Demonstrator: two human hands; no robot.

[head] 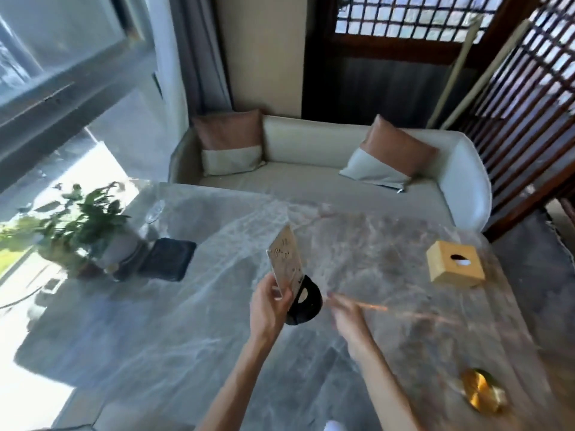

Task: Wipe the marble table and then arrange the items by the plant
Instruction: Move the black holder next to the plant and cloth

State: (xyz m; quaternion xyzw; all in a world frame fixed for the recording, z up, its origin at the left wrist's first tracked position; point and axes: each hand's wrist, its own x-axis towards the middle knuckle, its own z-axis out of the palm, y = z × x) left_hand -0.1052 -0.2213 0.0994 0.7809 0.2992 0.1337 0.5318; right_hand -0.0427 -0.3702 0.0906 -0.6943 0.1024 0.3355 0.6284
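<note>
Marble surface [186,337] fills the lower frame, grey with pale veining, glare patch at its left edge. Far-left corner: potted plant [84,222] in a pale pot, a clear glass [154,212] just behind it, a dark square tray [168,259] just beside the pot on its right. Right side: yellow tissue box [455,264], standing alone, well apart from the plant. Near-right edge: gold round dish [481,395], also alone. Beyond the surface, a cream sofa [311,169] with two tan-and-white cushions; wooden lattice screen [529,104] at right. Nothing lies between the hands and the plant group; that stretch of marble is bare. Left hand [270,306] is raised above the middle of the surface, fingers [281,301] closed on the lower edge of a card sign [286,262]. The card is a pale rectangle with dark markings, too blurred to read. Its long axis runs up and slightly left from the grip, upper end tilted away toward the sofa, printed face turned to the left. A black round base [306,304] sits at the card's foot, just right of the left fingers; whether it touches the surface I cannot tell. Right hand [348,315] is motion-blurred, just right of the base, fingers extended and loosely spread, nothing visibly held; contact with the base cannot be told.
</note>
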